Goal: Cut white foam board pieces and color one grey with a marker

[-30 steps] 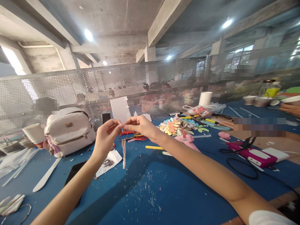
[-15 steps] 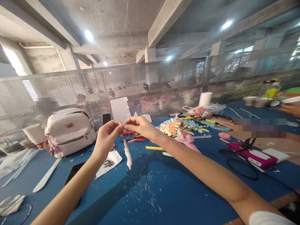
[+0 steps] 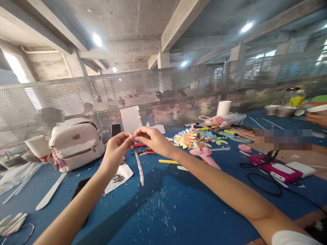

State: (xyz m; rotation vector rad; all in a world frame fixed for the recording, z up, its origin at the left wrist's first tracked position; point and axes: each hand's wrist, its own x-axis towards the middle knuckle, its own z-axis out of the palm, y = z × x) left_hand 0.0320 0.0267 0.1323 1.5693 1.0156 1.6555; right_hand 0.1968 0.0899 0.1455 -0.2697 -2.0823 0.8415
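Observation:
My left hand (image 3: 118, 147) and my right hand (image 3: 153, 140) meet above the middle of the table, fingertips pinched together and touching. Whatever lies between the fingertips is too small and hidden to make out. Just beneath them a thin, crumpled whitish strip (image 3: 139, 169) extends downward; whether it is joined to what the fingers pinch cannot be told. Beyond the fingers lie red-handled pliers or scissors (image 3: 150, 150), partly hidden. A white sheet of paper (image 3: 125, 172) bearing small dark bits sits near my left wrist.
On the blue table (image 3: 194, 211) are a pale backpack (image 3: 75, 144), a white plastic knife (image 3: 51, 191), a dark phone (image 3: 81, 187), a yellow marker (image 3: 168, 161), a pink glue gun (image 3: 204, 154), paper scraps (image 3: 190, 137) and a magenta power strip (image 3: 277, 170). A perforated metal screen (image 3: 107, 92) stands behind.
The whitish strip has turned and shifted slightly right, looking slimmer and straighter. My hands stay nearly in place, with the right fingers slightly moved.

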